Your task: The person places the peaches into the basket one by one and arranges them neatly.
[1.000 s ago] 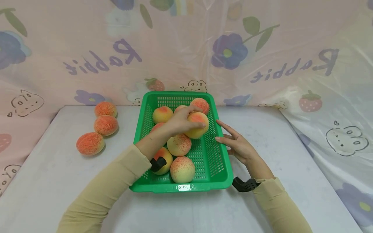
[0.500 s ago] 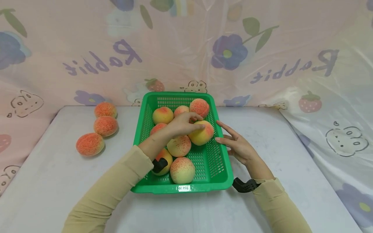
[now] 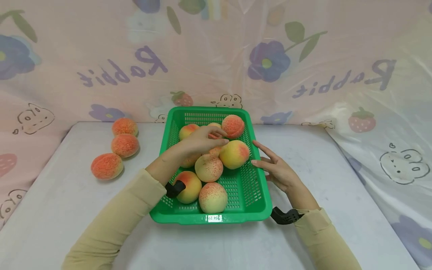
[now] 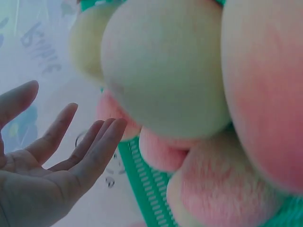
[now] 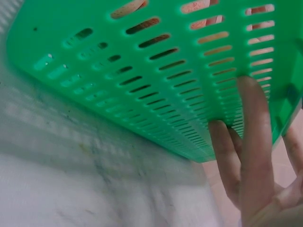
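Note:
A green plastic basket with slotted walls holds several red-and-yellow peaches. Above them, the left hand hovers with its fingers spread and nothing in its grasp; the left wrist view shows its palm bare. Just off its fingertips, a yellow peach with a red blush lies near the basket's right wall. Part of the peaches beneath the left hand is hidden. The right hand touches the basket's right side with fingers extended, and in the right wrist view the fingertips rest on the slotted outer wall.
Left of the basket, three redder peaches lie on the white tabletop: one at the back, one in the middle and one in front. A patterned curtain hangs behind the table.
The left hand set the yellow peach down towards the basket's right wall, let go and drew back to the left. The right hand stayed at the basket's side.

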Available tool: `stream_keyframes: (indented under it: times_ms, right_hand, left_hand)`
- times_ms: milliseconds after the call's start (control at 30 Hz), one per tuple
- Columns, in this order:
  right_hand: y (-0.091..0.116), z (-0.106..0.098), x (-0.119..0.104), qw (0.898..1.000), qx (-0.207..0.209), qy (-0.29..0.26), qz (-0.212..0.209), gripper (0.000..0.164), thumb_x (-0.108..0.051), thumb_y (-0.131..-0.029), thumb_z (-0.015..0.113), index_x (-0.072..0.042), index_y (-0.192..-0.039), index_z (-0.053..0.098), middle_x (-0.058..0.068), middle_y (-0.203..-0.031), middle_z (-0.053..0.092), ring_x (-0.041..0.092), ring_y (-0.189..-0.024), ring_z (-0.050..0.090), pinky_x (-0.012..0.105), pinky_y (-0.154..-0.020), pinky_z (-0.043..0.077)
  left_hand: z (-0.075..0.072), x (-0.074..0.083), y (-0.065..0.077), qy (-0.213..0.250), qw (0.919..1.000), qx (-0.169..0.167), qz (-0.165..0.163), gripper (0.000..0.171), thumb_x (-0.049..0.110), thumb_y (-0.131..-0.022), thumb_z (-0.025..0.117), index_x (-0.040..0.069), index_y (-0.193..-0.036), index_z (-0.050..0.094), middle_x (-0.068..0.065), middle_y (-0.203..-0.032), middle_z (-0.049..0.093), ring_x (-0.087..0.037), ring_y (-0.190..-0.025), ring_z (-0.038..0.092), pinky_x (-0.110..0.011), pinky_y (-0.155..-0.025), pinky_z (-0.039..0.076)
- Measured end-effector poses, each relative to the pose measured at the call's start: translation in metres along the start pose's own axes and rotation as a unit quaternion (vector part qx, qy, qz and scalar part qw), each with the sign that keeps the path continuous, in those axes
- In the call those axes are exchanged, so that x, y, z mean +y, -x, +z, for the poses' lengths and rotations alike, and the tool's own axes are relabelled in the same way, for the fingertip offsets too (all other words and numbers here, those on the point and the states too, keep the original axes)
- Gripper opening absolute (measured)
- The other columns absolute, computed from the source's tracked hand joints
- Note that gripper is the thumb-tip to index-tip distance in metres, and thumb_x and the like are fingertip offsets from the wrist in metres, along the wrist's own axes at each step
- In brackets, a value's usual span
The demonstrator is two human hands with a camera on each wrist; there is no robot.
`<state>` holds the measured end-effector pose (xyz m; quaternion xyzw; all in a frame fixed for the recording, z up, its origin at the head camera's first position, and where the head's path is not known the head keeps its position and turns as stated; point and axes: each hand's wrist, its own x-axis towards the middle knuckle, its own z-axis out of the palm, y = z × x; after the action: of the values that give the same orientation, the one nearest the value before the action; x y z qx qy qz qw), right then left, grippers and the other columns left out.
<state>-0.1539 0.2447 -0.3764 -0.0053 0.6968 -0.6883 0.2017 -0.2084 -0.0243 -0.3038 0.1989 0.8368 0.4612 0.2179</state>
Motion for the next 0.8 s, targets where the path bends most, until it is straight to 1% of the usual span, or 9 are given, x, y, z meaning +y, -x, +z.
stream_keyframes:
  times_ms: [33,133,233,300,400,533,633,733,800]
  right_hand:
    - [0.0,0.0,0.0,1.0,-0.001,-0.002,-0.002,0.07,-0.015,-0.095,0.06,-0.037,-0.151,0.025,0.023,-0.154,0.019,0.018,-0.108,0.06,0.039,-0.081,0.054]
    - [0.001,0.001,-0.001,1.0,-0.005,-0.009,-0.004,0.07,-0.014,-0.095,0.06,-0.036,-0.152,0.024,0.024,-0.153,0.02,0.017,-0.103,0.063,0.037,-0.079,0.055]
    - [0.001,0.002,-0.001,1.0,-0.005,-0.009,-0.003,0.07,-0.014,-0.095,0.06,-0.036,-0.152,0.024,0.024,-0.154,0.018,0.016,-0.103,0.063,0.038,-0.079,0.055]
    - [0.001,0.002,-0.001,1.0,-0.003,-0.003,-0.001,0.07,-0.015,-0.095,0.06,-0.036,-0.152,0.024,0.024,-0.154,0.018,0.017,-0.105,0.062,0.039,-0.081,0.054]
    - [0.002,0.003,-0.002,1.0,-0.001,0.007,0.0,0.07,-0.016,-0.096,0.06,-0.037,-0.152,0.024,0.024,-0.154,0.018,0.018,-0.107,0.06,0.041,-0.086,0.051]
    - [0.003,0.003,-0.002,1.0,-0.002,0.004,-0.001,0.07,-0.015,-0.096,0.059,-0.037,-0.152,0.023,0.024,-0.154,0.017,0.018,-0.106,0.061,0.039,-0.088,0.051]
    - [0.002,0.002,-0.002,1.0,-0.004,-0.008,-0.001,0.07,-0.015,-0.096,0.059,-0.036,-0.152,0.023,0.024,-0.155,0.015,0.017,-0.103,0.063,0.036,-0.084,0.053]
    - [0.001,0.002,-0.001,1.0,-0.004,-0.016,-0.002,0.07,-0.015,-0.096,0.06,-0.036,-0.152,0.024,0.023,-0.154,0.017,0.015,-0.099,0.064,0.033,-0.079,0.055]
    - [0.001,0.002,-0.001,1.0,-0.004,-0.021,-0.002,0.07,-0.014,-0.095,0.06,-0.036,-0.152,0.025,0.023,-0.152,0.022,0.015,-0.097,0.065,0.033,-0.077,0.056]
  left_hand:
    - [-0.004,-0.001,0.002,-0.007,1.0,0.006,0.001,0.041,0.031,-0.096,0.058,0.01,-0.131,0.056,-0.011,-0.139,0.048,-0.029,-0.128,0.045,-0.046,-0.101,0.042]
    - [-0.016,-0.006,0.009,-0.007,0.9998,0.019,0.002,0.042,0.033,-0.096,0.057,0.011,-0.132,0.056,-0.01,-0.136,0.051,-0.029,-0.127,0.046,-0.046,-0.103,0.04]
    - [-0.029,-0.011,0.018,-0.003,0.9994,0.036,-0.001,0.041,0.033,-0.097,0.057,0.013,-0.133,0.055,-0.009,-0.136,0.051,-0.03,-0.126,0.047,-0.047,-0.102,0.041]
    - [-0.038,-0.015,0.026,0.008,0.9991,0.04,0.001,0.041,0.031,-0.098,0.056,0.012,-0.134,0.054,-0.011,-0.137,0.049,-0.031,-0.126,0.047,-0.048,-0.101,0.042]
    - [-0.052,-0.021,0.039,0.017,0.9986,0.051,-0.006,0.041,0.031,-0.098,0.054,0.013,-0.135,0.052,-0.01,-0.141,0.046,-0.031,-0.127,0.046,-0.049,-0.1,0.042]
    - [-0.068,-0.031,0.056,0.032,0.9973,0.062,-0.024,0.046,0.034,-0.099,0.053,0.012,-0.138,0.048,-0.01,-0.147,0.039,-0.034,-0.128,0.045,-0.05,-0.104,0.039]
    - [-0.077,-0.039,0.068,0.04,0.9959,0.074,-0.035,0.048,0.034,-0.099,0.052,0.01,-0.14,0.045,-0.012,-0.154,0.029,-0.036,-0.13,0.043,-0.05,-0.107,0.036]
    - [-0.084,-0.047,0.077,0.054,0.9937,0.091,-0.037,0.049,0.032,-0.099,0.052,0.007,-0.141,0.044,-0.012,-0.156,0.026,-0.034,-0.133,0.04,-0.048,-0.107,0.037]
    - [-0.088,-0.052,0.082,0.066,0.9921,0.098,-0.04,0.05,0.03,-0.1,0.052,0.006,-0.142,0.042,-0.011,-0.157,0.025,-0.034,-0.136,0.037,-0.048,-0.108,0.036]
